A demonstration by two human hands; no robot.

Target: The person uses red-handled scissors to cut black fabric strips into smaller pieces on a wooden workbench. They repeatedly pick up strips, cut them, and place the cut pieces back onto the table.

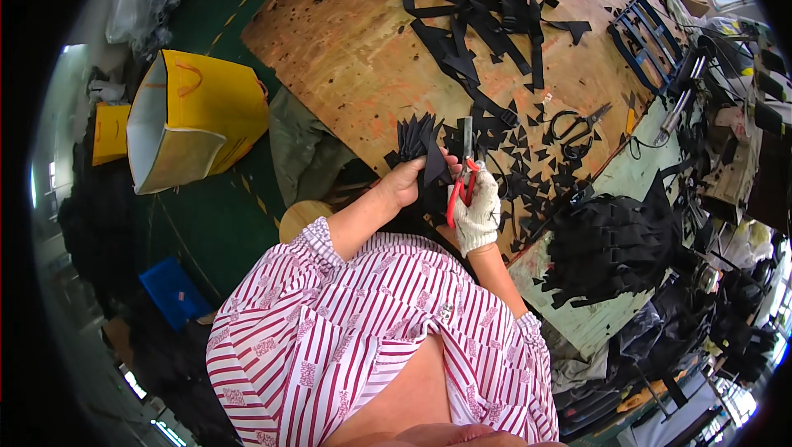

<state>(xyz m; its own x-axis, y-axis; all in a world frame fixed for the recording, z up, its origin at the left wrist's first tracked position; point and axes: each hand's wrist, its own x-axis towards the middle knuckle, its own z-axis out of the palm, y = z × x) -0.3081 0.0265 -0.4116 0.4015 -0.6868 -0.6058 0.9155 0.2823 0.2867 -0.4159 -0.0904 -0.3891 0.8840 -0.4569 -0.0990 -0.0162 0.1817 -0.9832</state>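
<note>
My bare left hand (404, 183) is closed around a fanned bunch of black fabric strap pieces (415, 135) near the table's front edge. More dark strap hangs below its fingers. Just to the right, my right hand (478, 214), in a white knitted glove, grips red-handled scissors (454, 201). Their metal blades point away from me, beside the strap in my left hand. I cannot tell whether the blades touch it. Small black triangular scraps (520, 175) lie scattered to the right of the glove.
Long black straps (474, 14) tangle across the far side of the wooden table (346, 43). Black-handled scissors (582, 129) and a dark blue crate (648, 47) rest at right. A large black strap pile (615, 241) lies nearer. A yellow bag (219, 105) stands left.
</note>
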